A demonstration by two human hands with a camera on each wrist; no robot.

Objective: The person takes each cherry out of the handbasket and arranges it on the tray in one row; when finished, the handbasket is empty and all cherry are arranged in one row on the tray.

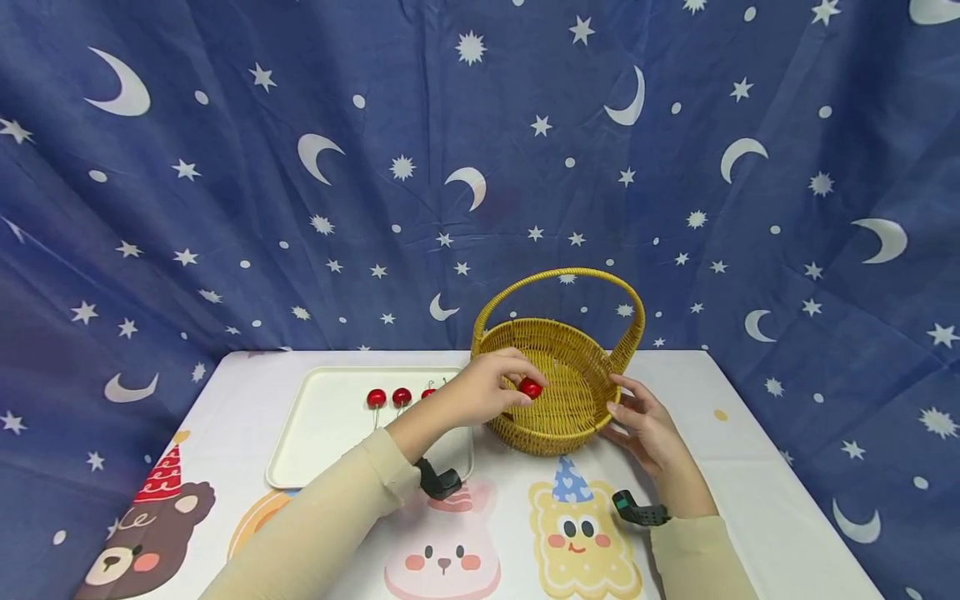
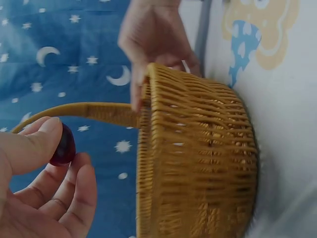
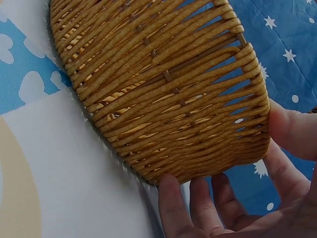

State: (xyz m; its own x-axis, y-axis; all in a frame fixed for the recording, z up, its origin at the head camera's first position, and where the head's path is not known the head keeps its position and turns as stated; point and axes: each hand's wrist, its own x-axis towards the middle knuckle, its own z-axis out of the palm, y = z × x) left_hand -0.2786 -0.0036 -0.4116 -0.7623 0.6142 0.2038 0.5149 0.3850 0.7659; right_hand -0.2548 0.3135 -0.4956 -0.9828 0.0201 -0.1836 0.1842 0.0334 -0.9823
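Note:
My left hand [image 1: 491, 387] pinches a red cherry [image 1: 531, 388] between thumb and fingers, over the opening of a yellow-brown wicker basket [image 1: 555, 437]. In the left wrist view the cherry [image 2: 63, 146] looks dark and glossy, apart from the basket wall [image 2: 198, 163]. At the basket's right side, my right hand [image 1: 648, 425] grips the rim. The right wrist view has the thumb [image 3: 294, 131] at the rim and the other fingers [image 3: 173, 206] spread along the woven outer wall [image 3: 163, 94]. Inside the basket, the woven floor shows through the opening.
Left of the basket lies a cream tray [image 1: 322, 446] with red cherries [image 1: 401, 397] along its far part, some hidden behind my left forearm. The tall arched basket handle [image 1: 562, 273] rises behind my left hand. A blue curtain [image 1: 480, 167] hangs behind the table.

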